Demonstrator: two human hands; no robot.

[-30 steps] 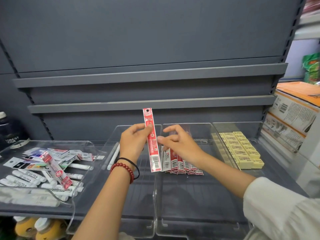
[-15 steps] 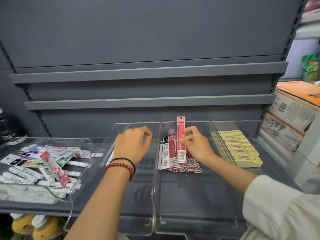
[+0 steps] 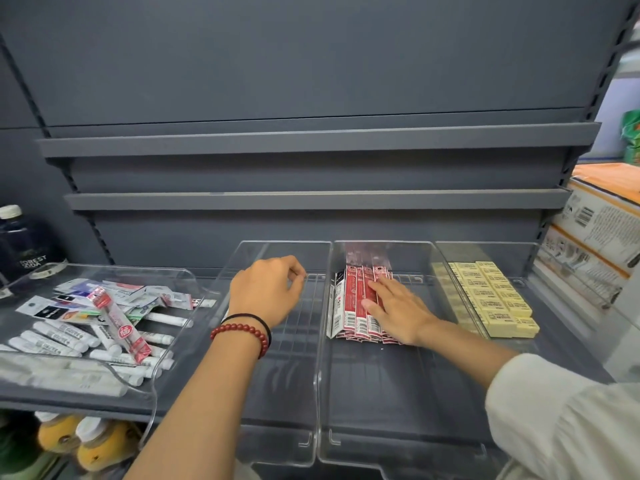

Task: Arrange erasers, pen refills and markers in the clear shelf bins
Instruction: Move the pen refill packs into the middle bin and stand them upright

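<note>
Pen refills [image 3: 358, 306] binned at 1 o'clock under flat-fingered right hand [image 3: 398, 313]; erasers [image 3: 495, 299] done, 2 o'clock; markers [image 3: 59, 341] unsorted, 9 o'clock; left hand [image 3: 266, 292] loosely curled, empty.

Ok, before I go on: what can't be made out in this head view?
All head view.
Refill packs: the right hand lies flat on the row's right side, hiding how many lie there.
Left hand: its back hides whether the curled fingers hold anything, and the bin floor beneath.
Erasers: label print too small to read.
Bottles under the shelf: cut off by shelf and frame edge.
</note>
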